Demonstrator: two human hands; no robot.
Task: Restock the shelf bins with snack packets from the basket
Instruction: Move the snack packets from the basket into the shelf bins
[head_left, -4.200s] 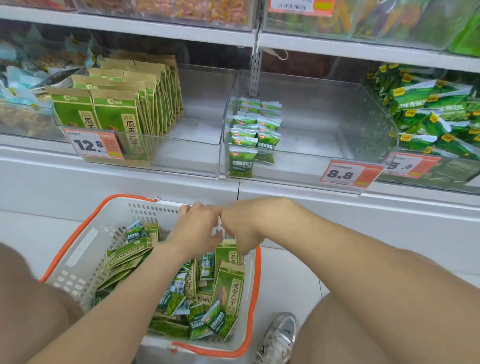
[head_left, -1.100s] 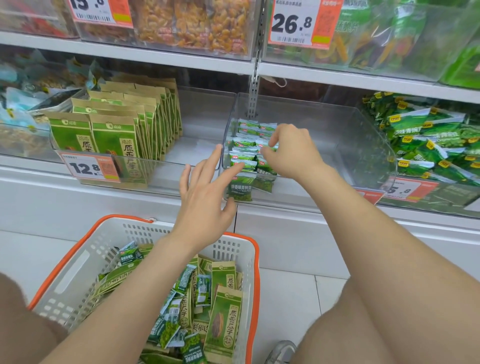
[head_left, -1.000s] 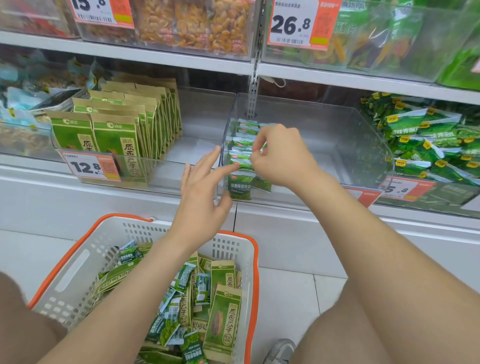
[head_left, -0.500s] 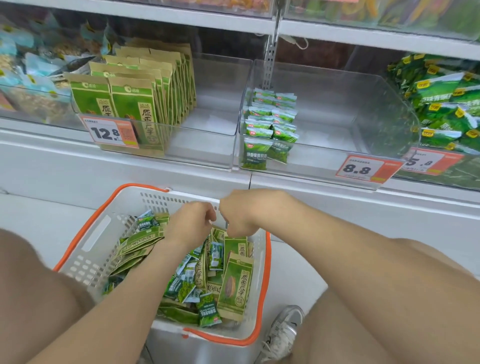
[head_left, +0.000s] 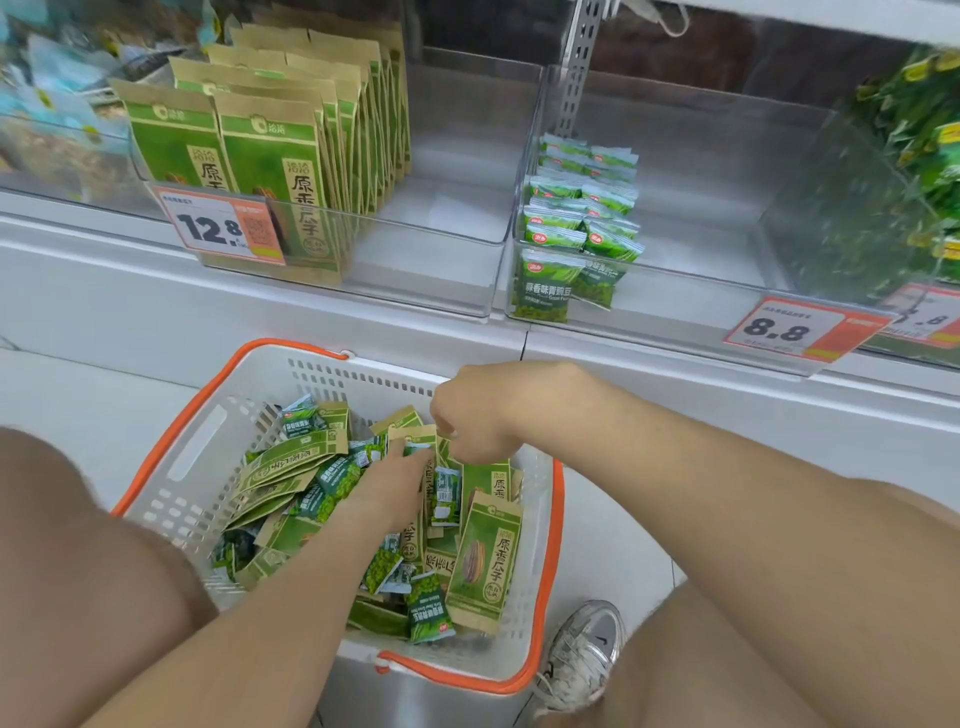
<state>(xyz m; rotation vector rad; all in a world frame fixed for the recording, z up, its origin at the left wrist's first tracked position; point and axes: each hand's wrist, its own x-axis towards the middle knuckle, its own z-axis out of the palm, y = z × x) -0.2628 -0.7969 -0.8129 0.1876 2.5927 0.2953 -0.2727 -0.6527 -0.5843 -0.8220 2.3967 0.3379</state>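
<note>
**Basket and shelf bins: visibility and materials**

At the far left, a clear bin (head_left: 47, 130) is cut off by the frame edge. Its contents are blurred and cannot be identified.

Beside it is the left bin (head_left: 447, 280), made of rigid transparent plastic with square corners. It holds flat kraft pouches (head_left: 270, 150) with green printed panels, standing upright in rows at its left side. The rear rows are mostly hidden behind the front ones. A price tag (head_left: 221, 228) reading 12.8 covers the lower front of the nearest pouch.

Below the shelf sits the basket (head_left: 171, 457), white perforated plastic with an orange rim. The left forearm hides part of its near edge. The snack packets (head_left: 306, 467) lie inside in a loose, overlapping heap of matte kraft pouches mixed with small glossy green sachets.

The left hand (head_left: 392, 486) lies knuckles-up in the heap. Its fingertips are buried among the packets, so the state of its grip cannot be told. The right hand (head_left: 475, 421) is just beyond it, with fingers curled down onto the packet tops. Whatever its grip encloses is hidden, so that state cannot be told either.

The right bin (head_left: 727, 260) is the same clear plastic. It holds small green sachets (head_left: 576, 228) in two overlapping rows against its left wall. A second price tag (head_left: 795, 330), reading 8.8, hangs on its front lip.

A grey lace-up shoe (head_left: 584, 654) shows near the basket's right corner and is partly covered by the right leg.

At the far right, green packs (head_left: 919, 135) are blurred and cut off by the frame edge.
</note>
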